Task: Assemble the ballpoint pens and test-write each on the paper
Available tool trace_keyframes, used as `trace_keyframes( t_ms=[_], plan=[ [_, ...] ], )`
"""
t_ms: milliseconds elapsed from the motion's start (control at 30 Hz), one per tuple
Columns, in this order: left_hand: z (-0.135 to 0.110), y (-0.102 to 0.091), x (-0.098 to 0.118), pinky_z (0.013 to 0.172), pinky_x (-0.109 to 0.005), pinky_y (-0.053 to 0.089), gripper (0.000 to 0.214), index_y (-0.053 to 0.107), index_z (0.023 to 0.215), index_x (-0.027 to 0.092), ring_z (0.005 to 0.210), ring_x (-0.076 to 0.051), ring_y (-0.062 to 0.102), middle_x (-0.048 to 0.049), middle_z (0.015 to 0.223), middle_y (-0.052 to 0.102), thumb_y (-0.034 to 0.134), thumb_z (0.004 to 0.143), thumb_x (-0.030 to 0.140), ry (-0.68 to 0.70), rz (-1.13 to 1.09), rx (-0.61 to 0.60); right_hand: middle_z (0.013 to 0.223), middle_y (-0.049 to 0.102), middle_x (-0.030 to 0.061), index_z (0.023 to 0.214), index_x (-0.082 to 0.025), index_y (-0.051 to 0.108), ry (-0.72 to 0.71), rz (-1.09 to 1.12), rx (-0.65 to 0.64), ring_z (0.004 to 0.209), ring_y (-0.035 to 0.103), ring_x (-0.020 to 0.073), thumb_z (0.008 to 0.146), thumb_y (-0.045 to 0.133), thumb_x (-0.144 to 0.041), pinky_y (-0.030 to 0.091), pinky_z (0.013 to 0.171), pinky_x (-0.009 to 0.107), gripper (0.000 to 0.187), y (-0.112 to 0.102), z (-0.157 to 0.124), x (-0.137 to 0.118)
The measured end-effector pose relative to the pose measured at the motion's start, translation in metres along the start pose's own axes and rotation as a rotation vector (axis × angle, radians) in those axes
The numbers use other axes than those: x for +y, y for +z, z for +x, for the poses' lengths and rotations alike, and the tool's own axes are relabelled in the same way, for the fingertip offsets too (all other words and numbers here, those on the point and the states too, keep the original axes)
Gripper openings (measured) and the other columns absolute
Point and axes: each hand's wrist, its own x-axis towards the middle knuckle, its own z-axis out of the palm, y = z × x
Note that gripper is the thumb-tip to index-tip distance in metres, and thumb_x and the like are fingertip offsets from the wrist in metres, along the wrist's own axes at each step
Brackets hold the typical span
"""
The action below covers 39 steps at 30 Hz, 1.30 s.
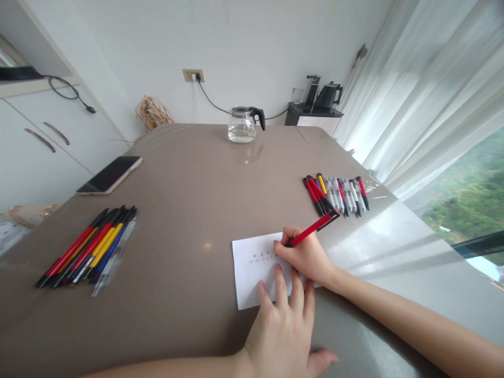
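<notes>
A red pen (pixel 313 231) with a black clip is gripped in my right hand (pixel 309 257), its lower end at the paper. The white sheet of paper (pixel 246 289) lies on the table and carries small handwritten marks in its upper part. My left hand (pixel 281 320) rests flat with fingers spread, its fingertips on the lower part of the sheet and its thumb out over the tabletop. The pen's tip is hidden behind the fingers of my right hand.
Several pens (pixel 94 247) lie in a bunch at the left, and several more pens (pixel 338 194) sit in a row at the right. A phone (pixel 110 176) lies near the left edge of the table (pixel 185 199). At the far end stands a glass pot (pixel 241 128) holding clear liquid.
</notes>
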Motion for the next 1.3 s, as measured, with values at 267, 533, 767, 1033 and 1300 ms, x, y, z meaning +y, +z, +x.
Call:
trace_keyframes(
  t_ms=[267, 533, 767, 1033, 1300],
  plan=[
    [-0.0003, 0.0007, 0.0007, 0.073, -0.05, 0.042, 0.073, 0.043, 0.122, 0.014, 0.108, -0.038, 0.04, -0.0168, 0.119, 0.047, 0.029, 0.071, 0.064, -0.003, 0.001, 0.013, 0.045, 0.038, -0.0051, 0.051, -0.017, 0.038, 0.0, -0.009, 0.0, 0.044, 0.031, 0.0057, 0.065, 0.048, -0.021, 0.027, 0.04, 0.018, 0.018, 0.0003, 0.001, -0.0008],
    [-0.0008, 0.0009, 0.0013, 0.073, -0.052, 0.042, 0.073, 0.041, 0.123, 0.014, 0.109, -0.039, 0.038, -0.0168, 0.12, 0.047, 0.027, 0.072, 0.064, -0.003, 0.001, 0.01, 0.045, 0.039, -0.0049, 0.05, -0.017, 0.038, 0.003, -0.016, 0.011, 0.044, 0.032, 0.0059, 0.066, 0.048, -0.022, 0.028, 0.041, 0.018, 0.019, -0.001, 0.0003, -0.0024],
    [-0.0002, 0.0003, 0.001, 0.073, -0.052, 0.042, 0.073, 0.039, 0.124, 0.013, 0.111, -0.039, 0.037, -0.0169, 0.121, 0.046, 0.024, 0.073, 0.063, -0.005, 0.002, -0.009, 0.045, 0.037, -0.0054, 0.051, -0.017, 0.037, 0.002, -0.016, 0.009, 0.044, 0.031, 0.0057, 0.065, 0.047, -0.02, 0.027, 0.04, 0.018, 0.018, -0.001, 0.0009, -0.002],
    [-0.0005, -0.0029, 0.0009, 0.073, -0.051, 0.042, 0.072, 0.039, 0.124, 0.014, 0.11, -0.038, 0.038, -0.0166, 0.121, 0.046, 0.026, 0.073, 0.063, -0.006, 0.005, -0.019, 0.045, 0.036, -0.0056, 0.051, -0.017, 0.037, 0.014, 0.043, 0.041, 0.044, 0.031, 0.0057, 0.064, 0.047, -0.019, 0.028, 0.04, 0.018, 0.016, -0.0004, 0.0005, 0.0007],
    [0.0, -0.0012, 0.0004, 0.074, -0.05, 0.04, 0.073, 0.038, 0.125, 0.015, 0.111, -0.038, 0.036, -0.0166, 0.121, 0.045, 0.025, 0.072, 0.064, -0.004, 0.011, -0.009, 0.044, 0.034, -0.0054, 0.05, -0.017, 0.035, 0.007, 0.06, 0.046, 0.043, 0.028, 0.0057, 0.062, 0.045, -0.019, 0.026, 0.039, 0.019, 0.017, -0.0005, 0.0006, -0.0001]
  ],
)
